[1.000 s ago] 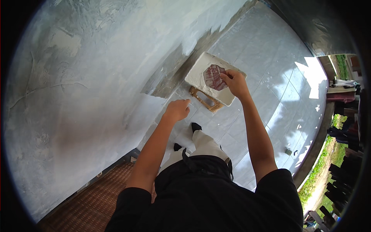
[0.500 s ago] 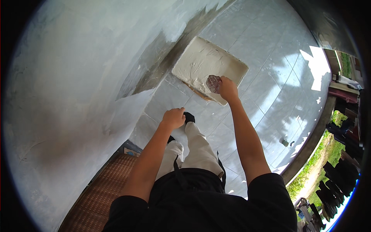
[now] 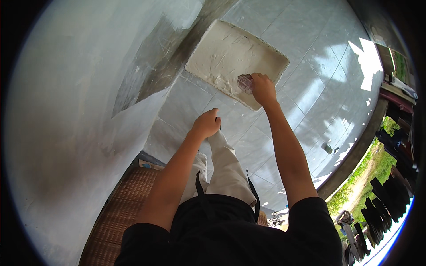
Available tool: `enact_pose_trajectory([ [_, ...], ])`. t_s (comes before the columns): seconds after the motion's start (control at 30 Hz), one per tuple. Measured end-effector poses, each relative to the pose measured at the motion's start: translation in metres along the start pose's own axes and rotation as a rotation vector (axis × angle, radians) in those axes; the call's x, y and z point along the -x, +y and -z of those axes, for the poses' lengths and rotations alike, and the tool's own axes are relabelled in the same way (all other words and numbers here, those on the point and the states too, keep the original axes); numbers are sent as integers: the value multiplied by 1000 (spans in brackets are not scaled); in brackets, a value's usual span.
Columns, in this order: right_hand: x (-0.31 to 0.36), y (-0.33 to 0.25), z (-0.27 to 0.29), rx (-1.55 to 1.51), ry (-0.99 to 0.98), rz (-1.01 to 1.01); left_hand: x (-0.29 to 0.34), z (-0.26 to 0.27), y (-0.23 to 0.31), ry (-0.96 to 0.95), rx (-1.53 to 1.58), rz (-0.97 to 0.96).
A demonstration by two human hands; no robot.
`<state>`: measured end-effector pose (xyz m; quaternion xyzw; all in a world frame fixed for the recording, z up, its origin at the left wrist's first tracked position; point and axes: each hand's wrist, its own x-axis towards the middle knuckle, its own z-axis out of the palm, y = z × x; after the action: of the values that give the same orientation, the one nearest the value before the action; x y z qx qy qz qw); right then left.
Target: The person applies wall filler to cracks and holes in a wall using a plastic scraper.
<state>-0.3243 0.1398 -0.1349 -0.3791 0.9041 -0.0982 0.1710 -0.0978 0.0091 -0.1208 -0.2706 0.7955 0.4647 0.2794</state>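
Observation:
My right hand [image 3: 264, 90] is closed around a flat, brownish-purple piece [image 3: 245, 83] with a patterned face. It hovers over or touches the near right part of a shallow rectangular tray [image 3: 238, 29]; which of the two I cannot tell. Thick off-white paste [image 3: 222, 57] is smeared over the tray's bottom and sides. My left hand [image 3: 207, 123] is in front of my leg, its fingers loosely curled and the index finger and thumb a little apart. Nothing shows in it, and the palm is turned out of view.
Grey floor tiles [image 3: 248, 128] lie under the tray. At the left stands a wall [image 3: 66, 111] with whitish coating and a darker bare patch [image 3: 146, 71]. A brown woven surface [image 3: 120, 213] is at lower left. A small greenish object [image 3: 327, 148] lies at right, near a ledge [image 3: 355, 164].
My left hand has moved slightly up and right in view. The right hand still holds the flat piece at the tray. The view has shifted, so the tray sits higher and looks larger.

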Motion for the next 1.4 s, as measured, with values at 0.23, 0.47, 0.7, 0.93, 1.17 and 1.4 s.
enact_pose_trajectory([
  [0.23,10,3,-12,-99,76,-31,-21,-28,-2,75,274,-1],
  [0.47,4,5,-22,-101,68,6,-27,-29,12,96,348,27],
  [0.7,3,14,-22,-222,-20,-45,-10,-25,21,30,10,-5],
  [0.93,8,15,-29,-409,99,-161,-3,-34,3,39,0,-34],
  [1.17,8,21,-15,-460,93,-303,6,-28,0,37,10,22],
  [1.4,13,33,-12,-575,87,-436,12,-23,-9,22,20,75],
])
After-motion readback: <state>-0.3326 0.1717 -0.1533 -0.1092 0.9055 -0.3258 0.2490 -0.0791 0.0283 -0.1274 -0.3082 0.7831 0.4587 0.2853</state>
